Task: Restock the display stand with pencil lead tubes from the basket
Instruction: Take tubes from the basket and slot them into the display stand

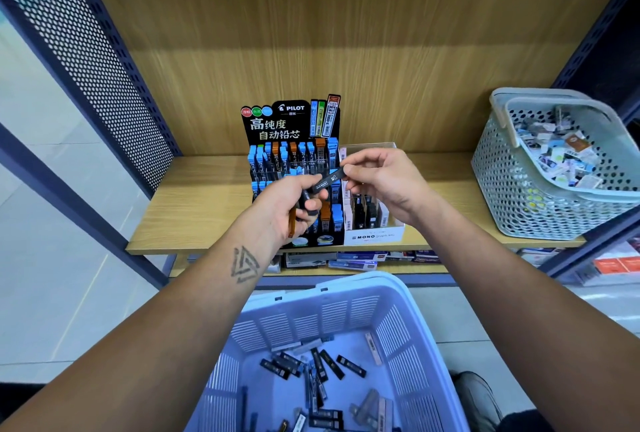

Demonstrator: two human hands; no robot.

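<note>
A black Pilot display stand (291,127) with blue and orange lead tubes in tiered rows stands on the wooden shelf (194,210). In front of the stand, my left hand (287,206) grips a small bunch of lead tubes, one of them orange-capped. My right hand (377,182) pinches the end of one black lead tube (329,179), whose other end lies at my left fingers. Below, a lavender basket (412,334) holds several loose black lead tubes (318,366).
A white Mono box (377,236) of refills stands right of the Pilot stand. A grey perforated basket (512,189) full of small packs sits at the shelf's right end. Dark metal uprights frame the shelf; a lower shelf holds boxed goods.
</note>
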